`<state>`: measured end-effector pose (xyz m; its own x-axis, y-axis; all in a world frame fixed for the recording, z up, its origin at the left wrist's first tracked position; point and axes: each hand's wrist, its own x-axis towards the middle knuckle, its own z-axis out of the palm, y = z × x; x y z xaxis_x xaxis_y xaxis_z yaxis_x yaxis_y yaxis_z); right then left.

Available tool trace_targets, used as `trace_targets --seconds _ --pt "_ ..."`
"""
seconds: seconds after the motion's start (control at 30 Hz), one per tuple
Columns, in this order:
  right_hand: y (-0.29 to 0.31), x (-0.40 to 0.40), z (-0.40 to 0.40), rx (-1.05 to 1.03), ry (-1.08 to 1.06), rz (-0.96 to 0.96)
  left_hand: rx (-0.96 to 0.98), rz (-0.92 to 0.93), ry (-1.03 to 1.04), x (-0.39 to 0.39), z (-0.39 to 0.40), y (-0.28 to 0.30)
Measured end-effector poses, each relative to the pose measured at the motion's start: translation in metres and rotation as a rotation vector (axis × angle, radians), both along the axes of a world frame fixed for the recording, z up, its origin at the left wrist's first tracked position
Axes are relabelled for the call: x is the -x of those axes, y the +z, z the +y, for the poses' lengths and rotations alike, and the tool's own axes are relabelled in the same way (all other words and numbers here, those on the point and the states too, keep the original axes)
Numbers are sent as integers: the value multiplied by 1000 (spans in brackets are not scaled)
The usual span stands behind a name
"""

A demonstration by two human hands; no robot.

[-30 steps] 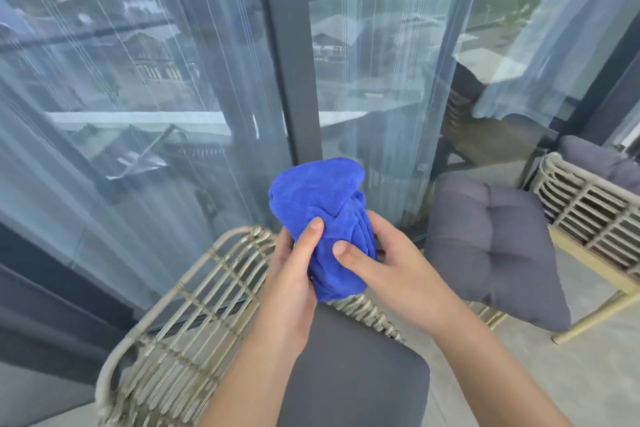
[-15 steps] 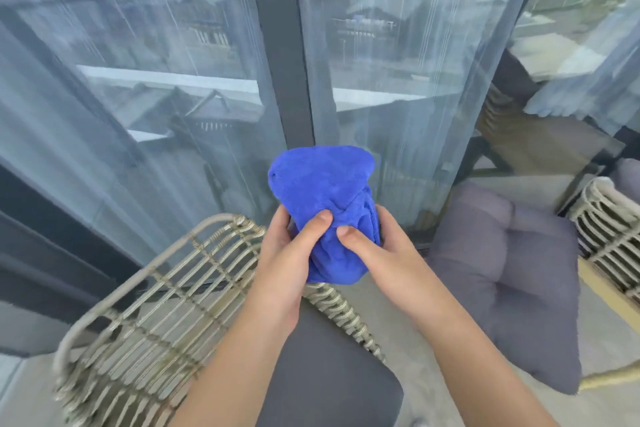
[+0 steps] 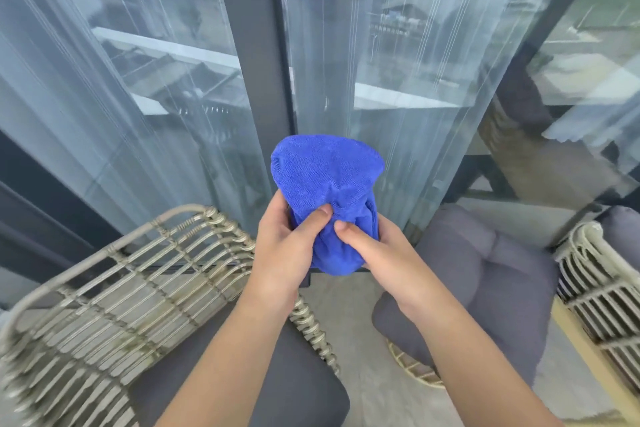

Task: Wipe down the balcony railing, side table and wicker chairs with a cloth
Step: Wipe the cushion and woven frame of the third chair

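here, both hands up in front of the glass door, working one blue cloth [image 3: 325, 191] between them. left hand [image 3: 287, 253] grips its lower left side, thumb pressed into the bunched middle; right hand [image 3: 374, 253] grips the lower right, thumb likewise. cloth stands upright, long axis vertical, loose top fanned above the fingers. nearest wicker chair [image 3: 131, 288] lies below and to the left, its top rail just under the left hand, so that side is closer. second wicker chair [image 3: 602, 291] sits at far right.
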<state>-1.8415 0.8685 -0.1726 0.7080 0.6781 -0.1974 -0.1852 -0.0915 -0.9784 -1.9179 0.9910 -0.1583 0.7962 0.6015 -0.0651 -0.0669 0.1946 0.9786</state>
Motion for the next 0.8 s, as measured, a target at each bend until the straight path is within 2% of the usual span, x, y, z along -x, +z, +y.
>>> trace_targets --seconds 0.17,0.5,0.8 --pt "-10 -5 -5 47 -44 -19 0 11 -37 -11 2 -20" --pt "-28 -9 -70 71 -334 13 40 94 -285 -49 -36 -41" --pt "-59 -54 -146 -22 -285 75 -23 163 -344 -82 -100 -47"
